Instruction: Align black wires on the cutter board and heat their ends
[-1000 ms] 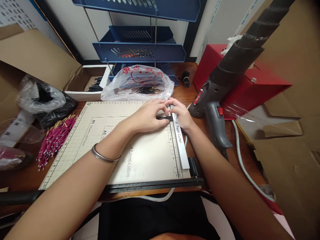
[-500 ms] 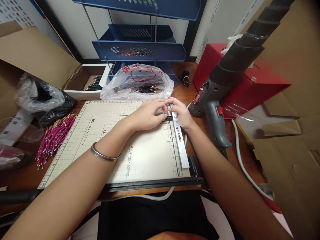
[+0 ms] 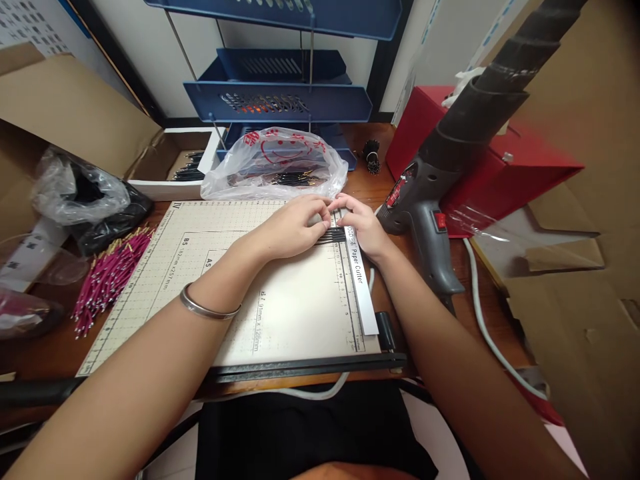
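Head view: two hands curl narrowly at one black-strand row on one paper cutter, grip unclear.

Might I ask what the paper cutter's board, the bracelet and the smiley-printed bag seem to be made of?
The board: perhaps coated wood or metal; its smooth, printed face leaves this open. The bracelet: probably polished metal, from its silvery highlights. The bag: thin, translucent plastic, from its creases.

**Bare-armed, with one metal bangle**

Wears it near the left wrist: silver-grey, smooth, shiny, a narrow rounded band. Shows an ungloved left hand, an ungloved right hand and bare forearms. Has plain black cloth at the lap.
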`<state>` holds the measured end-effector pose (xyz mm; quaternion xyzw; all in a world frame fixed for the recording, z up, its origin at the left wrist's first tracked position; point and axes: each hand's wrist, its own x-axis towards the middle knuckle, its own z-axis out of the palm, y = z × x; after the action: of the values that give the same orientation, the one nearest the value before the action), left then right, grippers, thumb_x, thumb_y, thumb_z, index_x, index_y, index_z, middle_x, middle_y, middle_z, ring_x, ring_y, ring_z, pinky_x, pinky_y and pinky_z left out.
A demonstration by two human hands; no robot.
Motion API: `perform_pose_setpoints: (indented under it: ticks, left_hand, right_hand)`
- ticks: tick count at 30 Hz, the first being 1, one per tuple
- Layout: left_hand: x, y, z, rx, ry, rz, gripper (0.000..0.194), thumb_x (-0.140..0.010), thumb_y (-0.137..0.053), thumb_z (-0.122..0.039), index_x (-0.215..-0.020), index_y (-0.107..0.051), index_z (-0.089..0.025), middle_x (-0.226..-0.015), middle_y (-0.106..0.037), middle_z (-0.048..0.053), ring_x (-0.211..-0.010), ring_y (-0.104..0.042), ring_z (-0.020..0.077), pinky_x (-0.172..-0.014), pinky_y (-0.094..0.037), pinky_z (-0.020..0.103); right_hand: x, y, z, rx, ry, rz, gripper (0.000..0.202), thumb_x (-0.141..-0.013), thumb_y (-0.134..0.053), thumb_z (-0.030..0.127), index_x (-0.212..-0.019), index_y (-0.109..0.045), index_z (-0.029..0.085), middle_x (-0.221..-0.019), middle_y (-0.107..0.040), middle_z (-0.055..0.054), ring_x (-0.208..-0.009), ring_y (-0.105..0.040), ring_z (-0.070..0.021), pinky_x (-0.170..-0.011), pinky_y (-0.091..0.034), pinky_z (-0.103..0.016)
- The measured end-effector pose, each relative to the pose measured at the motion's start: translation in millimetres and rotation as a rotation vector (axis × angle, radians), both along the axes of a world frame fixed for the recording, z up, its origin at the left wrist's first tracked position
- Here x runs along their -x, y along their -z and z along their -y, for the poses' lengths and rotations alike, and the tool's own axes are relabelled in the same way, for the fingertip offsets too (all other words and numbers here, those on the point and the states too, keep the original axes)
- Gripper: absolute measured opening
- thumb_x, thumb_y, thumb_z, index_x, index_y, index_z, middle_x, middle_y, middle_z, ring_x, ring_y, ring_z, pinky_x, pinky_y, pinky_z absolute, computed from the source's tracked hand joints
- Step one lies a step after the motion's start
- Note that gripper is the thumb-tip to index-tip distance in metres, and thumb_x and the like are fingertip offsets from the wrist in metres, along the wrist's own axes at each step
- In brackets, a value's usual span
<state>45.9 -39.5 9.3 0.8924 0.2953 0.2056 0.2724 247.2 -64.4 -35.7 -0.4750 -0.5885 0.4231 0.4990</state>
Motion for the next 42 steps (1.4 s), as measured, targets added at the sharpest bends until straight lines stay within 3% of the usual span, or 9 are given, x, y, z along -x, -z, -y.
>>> perform_pose_setpoints:
  ticks: [4,8,12,15,20,26,33,42]
  left_hand:
    - [2.7,0.8,-1.9,-0.011,-0.041,-0.010,0.018,-0.100,-0.057,-0.033,-0.089,-0.064,-0.020,-0.144,-0.074,0.013,-0.132,-0.068,0.0322,-0.120,-0.050,0.052]
    - [4.3,0.2,-1.8,-0.009,-0.075,-0.030,0.019,-0.099,-0.058,-0.031,-0.088,-0.067,-0.020,-0.151,-0.072,0.015,-0.143,-0.066,0.0336,-0.126,-0.047,0.055]
    - [4.1,-1.0,-0.7,-0.028,-0.093,-0.052,0.017,-0.097,-0.060,-0.031,-0.088,-0.069,-0.020,-0.153,-0.072,0.015,-0.146,-0.065,0.0352,-0.129,-0.046,0.057]
    - [3.7,-1.2,-0.3,-0.027,-0.090,-0.069,0.017,-0.095,-0.064,-0.033,-0.088,-0.071,-0.019,-0.154,-0.071,0.016,-0.148,-0.064,0.0366,-0.130,-0.046,0.057]
    - [3.9,-2.4,0.3,-0.010,-0.099,-0.076,0.017,-0.093,-0.066,-0.034,-0.086,-0.071,-0.020,-0.157,-0.070,0.015,-0.149,-0.063,0.0367,-0.131,-0.045,0.058]
    - [5.4,-1.2,-0.1,0.012,-0.079,-0.058,0.016,-0.092,-0.067,-0.034,-0.086,-0.072,-0.020,-0.158,-0.069,0.015,-0.150,-0.061,0.0370,-0.132,-0.044,0.059]
    - [5.3,-0.6,-1.8,0.036,-0.077,-0.057,0.016,-0.093,-0.068,-0.034,-0.087,-0.073,-0.020,-0.157,-0.069,0.014,-0.151,-0.060,0.0368,-0.133,-0.042,0.059]
    - [7.1,0.5,-3.8,0.002,-0.048,-0.057,0.022,-0.099,-0.063,-0.037,-0.089,-0.071,-0.019,-0.158,-0.068,0.017,-0.152,-0.060,0.0362,-0.132,-0.042,0.061]
  right_hand:
    - [-9.0,-5.2,4.9,-0.035,-0.065,0.145,0.014,-0.072,-0.071,0.035,-0.081,-0.069,0.025,-0.119,-0.074,-0.007,-0.162,-0.045,-0.0366,-0.138,-0.026,-0.054]
    - [-14.9,-10.9,11.7,-0.059,-0.101,0.238,0.010,-0.078,-0.073,0.032,-0.083,-0.069,0.025,-0.134,-0.076,-0.009,-0.169,-0.039,-0.0355,-0.137,-0.030,-0.057]
    - [-17.4,-13.7,17.1,-0.064,-0.095,0.331,0.011,-0.084,-0.076,0.032,-0.088,-0.071,0.023,-0.173,-0.052,-0.012,-0.175,-0.029,-0.0339,-0.137,-0.030,-0.058]
    - [-18.3,-13.1,19.0,-0.077,-0.093,0.367,0.013,-0.086,-0.077,0.034,-0.088,-0.072,0.023,-0.183,-0.038,-0.011,-0.176,-0.026,-0.0328,-0.141,-0.025,-0.057]
    - [-18.8,-12.7,20.1,-0.081,-0.093,0.353,0.012,-0.085,-0.079,0.033,-0.088,-0.074,0.022,-0.183,-0.037,-0.011,-0.177,-0.024,-0.0334,-0.139,-0.029,-0.059]
    - [-19.5,-15.9,21.1,-0.099,-0.079,0.350,0.005,-0.084,-0.083,0.027,-0.083,-0.080,0.023,-0.176,-0.050,-0.010,-0.171,-0.037,-0.0380,-0.140,-0.027,-0.064]
    - [-19.9,-18.7,23.4,-0.105,-0.049,0.383,0.007,-0.083,-0.088,0.028,-0.083,-0.083,0.024,-0.178,-0.046,-0.007,-0.164,-0.047,-0.0410,-0.141,-0.024,-0.065]
    - [-17.5,-20.3,24.4,-0.128,-0.067,0.365,0.009,-0.085,-0.085,0.028,-0.079,-0.083,0.023,-0.174,-0.052,-0.007,-0.165,-0.047,-0.0393,-0.141,-0.026,-0.063]
